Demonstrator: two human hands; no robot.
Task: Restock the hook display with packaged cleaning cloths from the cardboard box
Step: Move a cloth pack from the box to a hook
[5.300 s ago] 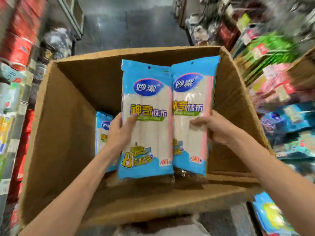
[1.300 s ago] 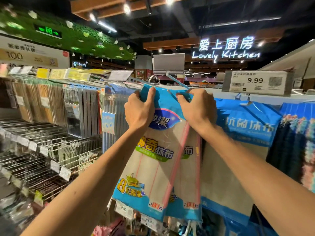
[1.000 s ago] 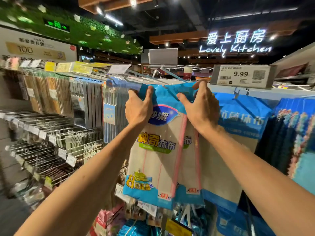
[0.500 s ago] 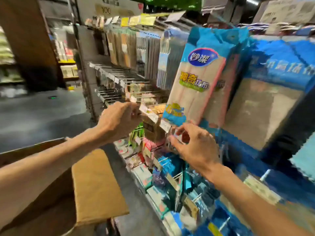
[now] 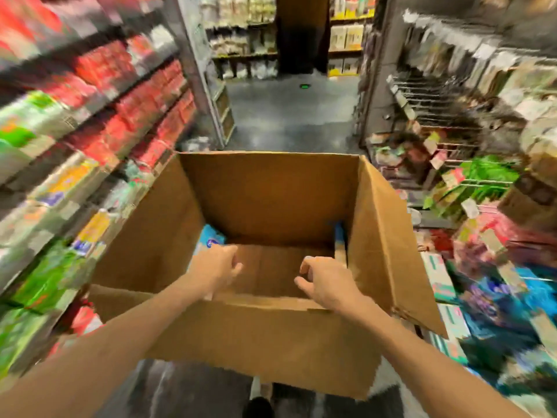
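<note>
Well, both bare arms end over the cardboard box, which stands right in front of the person with its top flaps open so hands can go in from above. The left hand is just past the near edge of the box. Its grip is loose, fingers bent a little, and there is nothing in it. The right hand is beside it, a small way apart. Its grip is half open too, thumb away from the fingers, and it is empty. I think both hands are low like this because they are going in for more packs. The bare box bottom shows just past both grips, so most packs look gone. A bit beyond the left grip, a blue pack of cloths leans on the left wall of the box. Beyond the right grip and a bit to its right, another blue pack stands on its edge by the right wall; only a thin strip shows. Each one is near a hand, so one hand could take each. Far to the right of the right grip is the hook display, too blurry to see well. Far to the left of the left grip are shelves of red packs.
</note>
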